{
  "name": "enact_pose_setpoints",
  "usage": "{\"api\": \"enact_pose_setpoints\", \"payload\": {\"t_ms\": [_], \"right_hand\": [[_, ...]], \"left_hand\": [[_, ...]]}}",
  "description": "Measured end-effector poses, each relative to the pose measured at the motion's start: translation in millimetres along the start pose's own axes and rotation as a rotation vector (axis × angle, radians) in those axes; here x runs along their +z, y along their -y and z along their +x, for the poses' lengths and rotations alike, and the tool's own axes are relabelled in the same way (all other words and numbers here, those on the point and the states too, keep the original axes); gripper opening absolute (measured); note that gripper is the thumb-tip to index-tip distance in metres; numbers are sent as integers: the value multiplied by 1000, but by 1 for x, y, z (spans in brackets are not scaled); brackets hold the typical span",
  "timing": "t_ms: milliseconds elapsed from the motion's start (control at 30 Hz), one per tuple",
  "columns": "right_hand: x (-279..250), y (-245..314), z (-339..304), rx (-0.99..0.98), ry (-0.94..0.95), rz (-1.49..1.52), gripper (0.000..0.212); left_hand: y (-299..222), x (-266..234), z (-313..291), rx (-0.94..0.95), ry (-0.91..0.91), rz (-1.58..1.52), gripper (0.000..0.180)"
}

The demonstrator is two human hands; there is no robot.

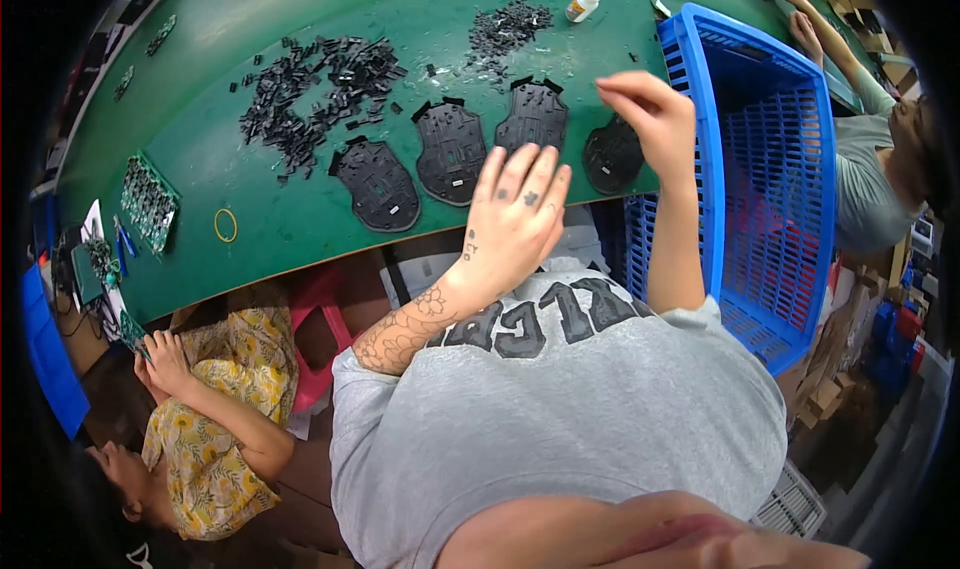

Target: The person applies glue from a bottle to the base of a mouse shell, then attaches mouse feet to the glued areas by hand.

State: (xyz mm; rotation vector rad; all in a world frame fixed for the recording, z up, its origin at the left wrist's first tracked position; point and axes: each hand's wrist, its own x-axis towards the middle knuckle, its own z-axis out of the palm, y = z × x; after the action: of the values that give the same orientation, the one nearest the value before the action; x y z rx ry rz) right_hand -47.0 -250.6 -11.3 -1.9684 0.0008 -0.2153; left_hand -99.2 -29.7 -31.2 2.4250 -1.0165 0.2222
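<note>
While the left hand point(515, 219) hovers open, fingers spread and holding nothing, over the near edge of the green bench point(300, 229), the right hand point(650, 114) hangs with fingertips pinched together above the rightmost of four black moulded plates point(612, 155); whether it holds a small piece I cannot tell. These plates lie in a row along the near edge, the leftmost plate point(378, 184) close to the rim. A careless sweep of the open hand could, I judge, push a plate off the edge, or scatter the heap of small black parts point(320, 89) lying farther back. At the right, a blue lattice crate point(770, 169) stands tilted against the bench and might slide if bumped. Far right of centre lies a small white glue bottle point(585, 4) with an orange band, on its side. A yellow rubber band point(225, 225) lies at the near left.
</note>
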Motion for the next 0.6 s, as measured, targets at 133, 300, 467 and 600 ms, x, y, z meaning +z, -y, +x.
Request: {"api": "enact_pose_setpoints", "payload": {"t_ms": [133, 300, 467, 600], "right_hand": [[-12, -4, -54, 334, -161, 201, 15], [-15, -10, -100, 399, -299, 202, 16], [-6, -19, -113, 378, -349, 151, 15], [1, -16, -108, 156, -300, -214, 15]], "left_hand": [[-6, 16, 8, 198, 23, -158, 48], [-10, 42, 15, 287, -1, -102, 46], [-11, 50, 14, 270, -44, -140, 47], [-9, 51, 10, 269, -57, -142, 49]]}}
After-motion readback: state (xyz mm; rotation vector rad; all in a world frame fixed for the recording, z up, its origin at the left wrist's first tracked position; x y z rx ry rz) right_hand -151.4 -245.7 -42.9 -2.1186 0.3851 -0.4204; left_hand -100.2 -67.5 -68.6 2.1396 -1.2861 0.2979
